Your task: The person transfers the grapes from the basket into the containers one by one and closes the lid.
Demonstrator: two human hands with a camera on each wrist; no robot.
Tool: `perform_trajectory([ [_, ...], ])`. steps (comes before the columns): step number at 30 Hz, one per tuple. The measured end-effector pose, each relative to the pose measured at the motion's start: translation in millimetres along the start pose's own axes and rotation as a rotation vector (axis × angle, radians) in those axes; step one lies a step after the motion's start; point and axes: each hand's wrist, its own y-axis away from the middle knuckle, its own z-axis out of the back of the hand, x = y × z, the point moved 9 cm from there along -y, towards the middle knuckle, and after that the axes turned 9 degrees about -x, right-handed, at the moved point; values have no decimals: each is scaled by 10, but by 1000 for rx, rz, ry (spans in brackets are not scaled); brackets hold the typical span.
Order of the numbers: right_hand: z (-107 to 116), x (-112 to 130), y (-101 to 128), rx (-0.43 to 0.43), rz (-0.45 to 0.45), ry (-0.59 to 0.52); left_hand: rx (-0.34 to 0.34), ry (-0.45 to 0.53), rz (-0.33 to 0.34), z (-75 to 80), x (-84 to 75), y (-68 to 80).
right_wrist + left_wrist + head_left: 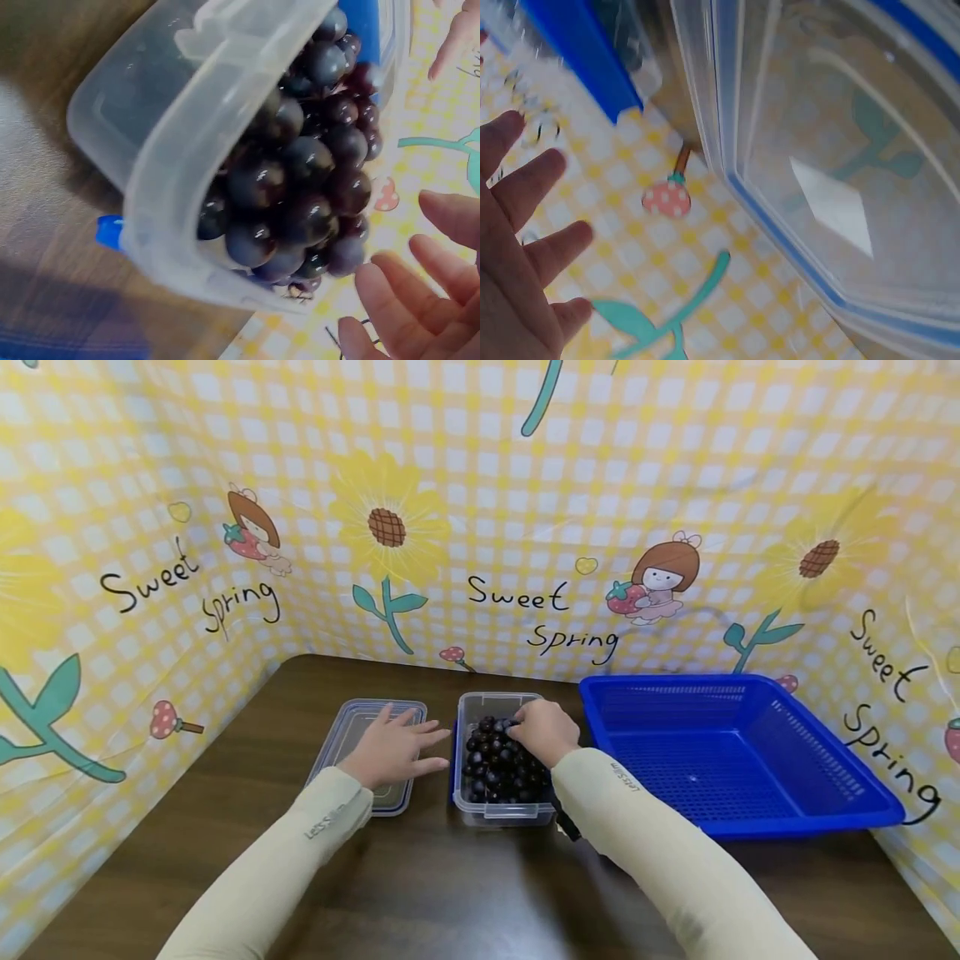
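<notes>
A clear plastic container [480, 812] holds a heap of dark grapes [498, 768]. My right hand [546, 731] is over the container's far right part, fingertips by the grapes. In the right wrist view its fingers [401, 300] are loosely bent and apart beside the grapes [307, 165], with nothing seen between them. My left hand [393, 747] is spread above a clear lid with a blue seal [390, 799], left of the container. In the left wrist view, the left fingers [536, 187] are separate and hold nothing, with the lid [832, 187] nearby.
A large blue plastic basket [750, 827] stands on the right of the brown wooden table [420, 893]. A yellow checked cloth [495, 510] with flowers and lettering hangs behind and along both sides. A blue clip [109, 232] juts from the container's side.
</notes>
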Motion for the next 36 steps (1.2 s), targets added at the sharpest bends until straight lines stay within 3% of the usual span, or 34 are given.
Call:
perform_trajectory([
  [8,-78,334,38,-4,72,-22,-163,-77,102,232,486,317],
  [12,-146,514,100,9,147,-36,-184,-69,130,270,632,479],
  [17,-194,687,167,22,196,-55,-184,-59,184,356,755,652],
  [23,-263,812,226,33,222,-70,-205,-32,201,444,814,813],
  [31,-452,1092,348,41,372,-30,-266,24,303,452,978,1009],
  [36,-546,1281,461,44,454,16,-257,100,367,417,1061,1167],
])
